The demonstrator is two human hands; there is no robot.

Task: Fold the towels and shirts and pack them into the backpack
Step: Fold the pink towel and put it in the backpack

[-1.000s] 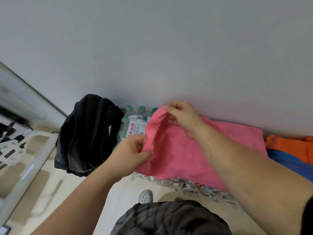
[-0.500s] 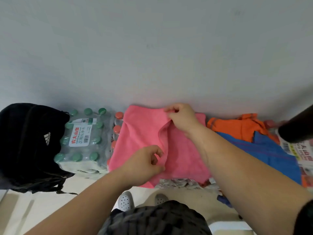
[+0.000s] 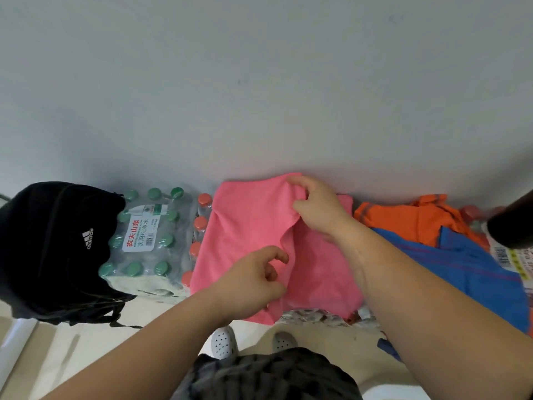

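Folding: your right hand pinches the pink towel at its far edge, atop the bottle packs
Your left hand: curled over its fold (grip unclear)
Remaining: orange shirt, blue shirt, backpack to pack

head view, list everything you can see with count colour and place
pink towel: 1, pink, centre, partly folded on bottle packs at the wall
backpack: 1, black with white logo, far left
bottle pack: 1, clear with green caps, between backpack and towel
red-capped bottles: several, clear, under the towel's left edge
orange garment: 1, orange, right of the towel by the wall
blue garment: 1, blue, in front of the orange one
shoes: 2, pale perforated, bottom centre on the floor
left grip: 1, bare, fingers curled at the towel's near fold, hold unclear
right grip: 1, bare, pinching the towel's far edge
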